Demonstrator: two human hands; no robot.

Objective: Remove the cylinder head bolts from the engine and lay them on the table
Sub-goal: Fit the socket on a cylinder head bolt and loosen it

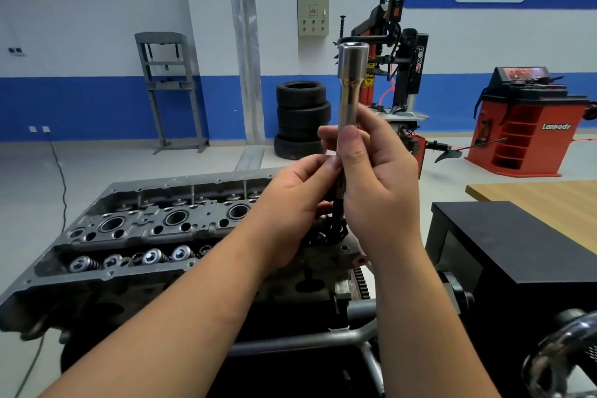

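- Right hand (pixel 378 181) closed around a long chrome socket (pixel 352 87), held upright, open end up, above the engine (pixel 135 236).
- Left hand (pixel 290 207) pinches the dark part just below the socket; can't tell if it's a bolt.
- Wooden table (pixel 542 200) at right, behind a black box (pixel 517 245).

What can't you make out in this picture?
- Lower end of the socket: head view, hidden by the right hand and left hand.
- Any bolt in it: hidden likewise.
- Right end of the engine: behind both hands.
- Table: cut off by the right edge.
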